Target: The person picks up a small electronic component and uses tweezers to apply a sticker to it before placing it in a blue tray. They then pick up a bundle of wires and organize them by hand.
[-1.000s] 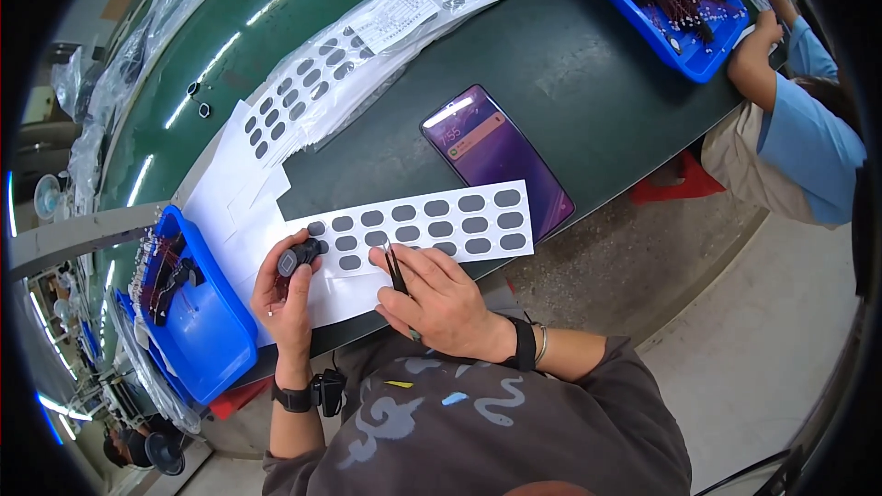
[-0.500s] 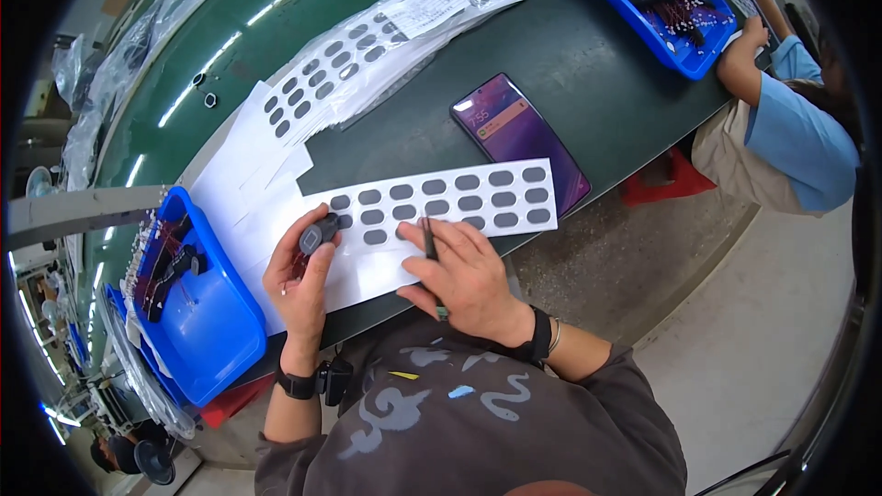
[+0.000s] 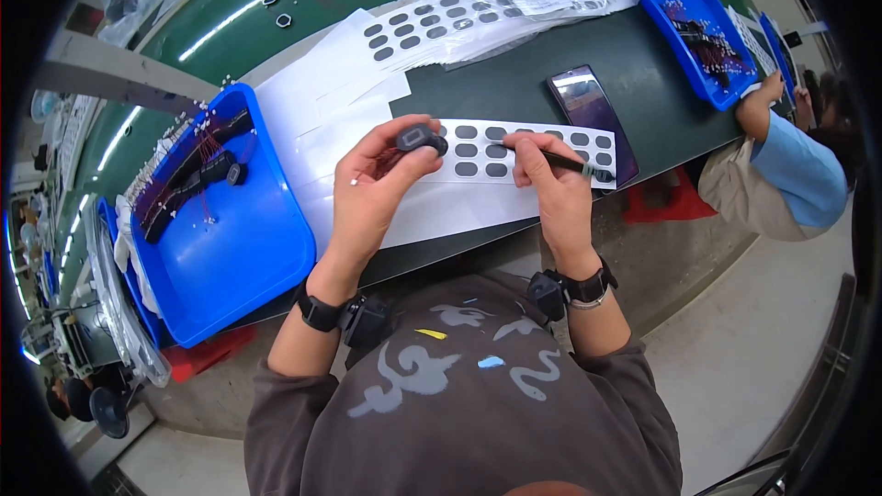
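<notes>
My left hand (image 3: 363, 197) is closed on a small black oval speaker (image 3: 418, 138), its face with a rectangular outline turned up; thin red wires and a white plug show by the palm. In my right hand (image 3: 562, 202) are dark tweezers (image 3: 568, 163), lying slantwise between thumb and fingers. Their tips point left, over a white sheet (image 3: 524, 181) with rows of dark grey oval stickers. Whether a sticker is on the tips is too small to tell. The sheet lies under both hands, partly covered by them.
At the left stands a blue tray (image 3: 230, 280) with wired black speakers (image 3: 219, 168). A phone (image 3: 599, 115) lies to the right. Bagged sticker sheets (image 3: 459, 23) and white paper (image 3: 312, 83) lie behind. Another blue tray (image 3: 654, 14) is at far right, near another person's arm (image 3: 758, 115).
My right hand has lifted and turned, and its tweezers now slant leftward over the stickers. My left hand still holds the speaker, now raised higher. The whole view has shifted.
</notes>
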Action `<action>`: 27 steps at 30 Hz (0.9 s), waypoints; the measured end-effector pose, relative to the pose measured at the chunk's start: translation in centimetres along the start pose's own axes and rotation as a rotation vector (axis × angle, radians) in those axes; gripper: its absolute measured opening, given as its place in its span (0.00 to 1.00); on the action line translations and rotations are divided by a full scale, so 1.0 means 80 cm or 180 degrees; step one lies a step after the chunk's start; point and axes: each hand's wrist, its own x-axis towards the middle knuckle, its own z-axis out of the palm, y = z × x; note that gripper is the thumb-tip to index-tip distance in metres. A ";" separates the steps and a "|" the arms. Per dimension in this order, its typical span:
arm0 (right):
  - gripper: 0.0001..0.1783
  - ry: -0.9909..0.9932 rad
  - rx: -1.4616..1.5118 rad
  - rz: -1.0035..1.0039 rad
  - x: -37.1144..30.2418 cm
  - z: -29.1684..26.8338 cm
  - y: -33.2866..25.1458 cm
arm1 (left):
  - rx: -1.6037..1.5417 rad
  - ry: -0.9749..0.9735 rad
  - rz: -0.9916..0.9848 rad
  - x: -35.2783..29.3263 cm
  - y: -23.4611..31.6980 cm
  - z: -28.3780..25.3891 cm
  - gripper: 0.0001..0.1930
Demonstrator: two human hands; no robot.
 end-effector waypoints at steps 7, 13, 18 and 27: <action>0.14 0.0053 -0.0865 -0.0197 0.005 0.010 0.021 | 0.0701 -0.0328 -0.0129 0.000 -0.015 -0.005 0.18; 0.09 0.0245 -0.0492 -0.0040 0.011 0.009 0.022 | 0.0844 -0.0422 -0.0234 -0.004 -0.019 -0.009 0.18; 0.08 0.0168 -0.0963 0.0080 0.017 0.011 0.018 | 0.0901 -0.0424 -0.0214 -0.003 -0.015 -0.010 0.17; 0.10 0.0158 -0.1225 -0.0042 0.014 0.011 0.019 | 0.0852 -0.0336 -0.0090 -0.001 -0.019 -0.008 0.17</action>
